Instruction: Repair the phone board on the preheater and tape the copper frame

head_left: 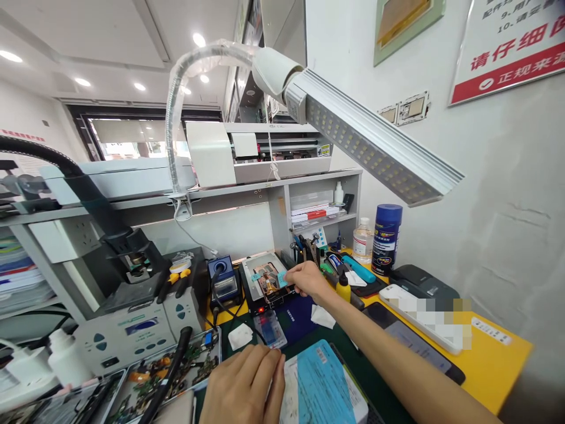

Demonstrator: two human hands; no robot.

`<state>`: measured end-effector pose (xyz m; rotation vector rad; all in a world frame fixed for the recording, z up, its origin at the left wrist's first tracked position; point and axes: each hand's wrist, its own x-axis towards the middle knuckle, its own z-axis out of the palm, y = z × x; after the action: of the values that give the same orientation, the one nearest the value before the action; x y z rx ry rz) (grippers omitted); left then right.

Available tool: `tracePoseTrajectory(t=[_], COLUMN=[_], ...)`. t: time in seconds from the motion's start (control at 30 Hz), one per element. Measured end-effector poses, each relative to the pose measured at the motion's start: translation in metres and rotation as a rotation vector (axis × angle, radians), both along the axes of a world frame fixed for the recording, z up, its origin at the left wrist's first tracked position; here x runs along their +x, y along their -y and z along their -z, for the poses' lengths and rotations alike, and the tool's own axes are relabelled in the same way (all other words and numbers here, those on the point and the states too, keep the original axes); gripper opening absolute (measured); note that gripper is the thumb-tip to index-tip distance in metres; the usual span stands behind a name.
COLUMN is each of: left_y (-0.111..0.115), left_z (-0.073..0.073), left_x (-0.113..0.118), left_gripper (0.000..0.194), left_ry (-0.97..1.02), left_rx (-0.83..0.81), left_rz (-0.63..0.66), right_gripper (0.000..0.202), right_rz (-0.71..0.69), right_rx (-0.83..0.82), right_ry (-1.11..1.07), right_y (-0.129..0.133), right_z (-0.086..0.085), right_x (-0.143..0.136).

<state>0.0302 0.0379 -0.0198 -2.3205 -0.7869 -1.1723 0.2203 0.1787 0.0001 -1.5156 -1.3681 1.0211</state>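
My right hand [309, 280] reaches forward, with thumb and forefinger pinched at the edge of a light-blue tab [281, 279]. The tab is on an opened device [267, 284] with copper-coloured inner parts and a second blue tab at its left. This device lies on a black, box-shaped unit [276, 301] with a red light at its front. Close to the camera, my left hand [247, 383] is back up, its fingers bent and together; their undersides are hidden. Beside it lies a blue and white box [324, 383].
A tray [216, 359] of loose circuit boards lies left, before a grey rework station [141, 327]. A soldering station [223, 282] stands behind. Right are a blue spray can [386, 238], a clear bottle [362, 240] and phones [415, 344]. An LED lamp [375, 135] hangs overhead.
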Motion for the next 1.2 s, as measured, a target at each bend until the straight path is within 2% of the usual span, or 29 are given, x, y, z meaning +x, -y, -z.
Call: tracePoseTrajectory(t=[0.13,0.3,0.4,0.57,0.87,1.2], left_y=[0.000,0.003,0.005,0.004,0.004,0.000], left_z=[0.000,-0.001,-0.001,0.000,0.004,0.008], left_x=[0.000,0.001,0.002,0.001,0.000,-0.002], left_gripper=[0.010,0.012,0.012,0.011,0.015,0.016], left_ry=[-0.003,0.007,0.023,0.021,0.015,0.004], left_rx=[0.004,-0.030,-0.052,-0.037,-0.031,-0.002], left_rz=[0.004,-0.008,-0.002,-0.004,-0.003,-0.002], right_gripper=[0.023,0.014,0.015,0.026,0.021,0.024], right_rz=[0.068,0.140,0.151,0.113,0.040,0.008], right_rx=[0.034,0.110,0.157,0.166,0.170,0.158], right_ry=[0.033,0.119,0.144,0.108,0.108,0.140], right_y=[-0.003,-0.004,-0.001,-0.001,-0.007,0.006], right_z=[0.008,0.016,0.017,0.018,0.025,0.019], right_x=[-0.008,-0.014,-0.015,-0.013,-0.013,-0.016])
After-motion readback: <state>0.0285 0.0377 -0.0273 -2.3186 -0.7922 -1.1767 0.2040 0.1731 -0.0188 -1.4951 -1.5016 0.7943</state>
